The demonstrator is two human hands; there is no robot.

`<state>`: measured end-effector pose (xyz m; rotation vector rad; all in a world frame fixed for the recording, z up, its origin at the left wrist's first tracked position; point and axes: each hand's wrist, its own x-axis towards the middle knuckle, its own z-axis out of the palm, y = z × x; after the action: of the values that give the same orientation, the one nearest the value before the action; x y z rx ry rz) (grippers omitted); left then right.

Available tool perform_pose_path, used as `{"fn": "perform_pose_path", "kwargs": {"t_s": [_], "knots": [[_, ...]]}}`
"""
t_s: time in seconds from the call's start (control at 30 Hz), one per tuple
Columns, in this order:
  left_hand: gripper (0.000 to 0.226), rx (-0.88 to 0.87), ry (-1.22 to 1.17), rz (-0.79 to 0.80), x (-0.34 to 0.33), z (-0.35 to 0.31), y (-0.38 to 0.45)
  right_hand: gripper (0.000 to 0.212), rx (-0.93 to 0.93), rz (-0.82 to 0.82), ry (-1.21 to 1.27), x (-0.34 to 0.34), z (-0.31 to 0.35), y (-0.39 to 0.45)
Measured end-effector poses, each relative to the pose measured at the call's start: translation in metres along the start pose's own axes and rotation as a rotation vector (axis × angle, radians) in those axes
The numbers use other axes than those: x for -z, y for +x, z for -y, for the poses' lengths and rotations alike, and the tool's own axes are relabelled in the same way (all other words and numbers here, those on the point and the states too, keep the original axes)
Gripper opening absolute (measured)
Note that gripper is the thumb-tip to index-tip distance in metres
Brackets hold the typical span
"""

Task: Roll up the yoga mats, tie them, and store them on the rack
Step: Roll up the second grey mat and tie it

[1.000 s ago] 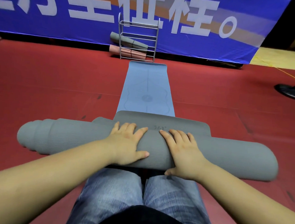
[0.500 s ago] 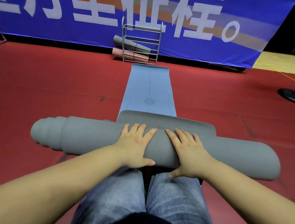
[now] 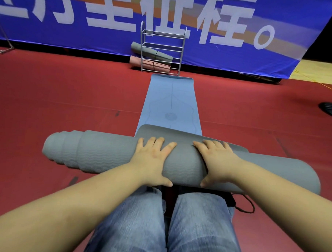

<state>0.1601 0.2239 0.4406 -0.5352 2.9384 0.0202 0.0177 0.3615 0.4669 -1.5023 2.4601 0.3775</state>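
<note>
Two knees in jeans (image 3: 160,226) are the nearest thing I see, so I judge that the person kneels on the floor (image 3: 48,101) to lean weight onto the roll. Just beside the right knee lies a black cord (image 3: 243,205), probably waiting there for the tying step. In front of the knees lies the grey mat (image 3: 110,154), almost fully rolled, across the view. Both hands press on its middle with flat, spread fingers, grasping nothing: the left hand (image 3: 152,159) and the right hand (image 3: 215,162) are side by side, thumbs low on the near side. I think they are placed so to keep the roll tight while pushing it forward. A short grey flap (image 3: 180,132) is not yet rolled and lies over the near end of the blue mat (image 3: 172,99). The left end of the roll is stepped like a telescope, so the layers are not even. The blue mat is flat, reaching toward the rack (image 3: 162,49), which stands near the banner (image 3: 242,24). On the rack lie a grey roll (image 3: 151,52) and a pink roll (image 3: 150,64), both already tied.
</note>
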Motion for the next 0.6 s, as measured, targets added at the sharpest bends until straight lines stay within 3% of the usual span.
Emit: {"fn": "perform_pose_path", "kwargs": {"t_s": [0.07,0.27,0.47,0.6], "knots": [[0.109,-0.002,-0.029,0.019,0.003,0.006,0.009,0.119,0.02,-0.065,-0.02,-0.003,0.001,-0.004],[0.108,-0.03,-0.017,0.117,0.018,0.012,0.03,0.132,0.017,-0.058,0.067,-0.015,0.005,0.004],[0.092,0.021,0.141,-0.14,0.008,0.001,0.005,0.129,0.008,-0.019,0.108,-0.009,-0.002,0.029],[0.11,0.068,0.135,-0.078,-0.012,0.004,0.004,0.123,-0.002,0.038,0.156,0.001,-0.008,0.05]]}}
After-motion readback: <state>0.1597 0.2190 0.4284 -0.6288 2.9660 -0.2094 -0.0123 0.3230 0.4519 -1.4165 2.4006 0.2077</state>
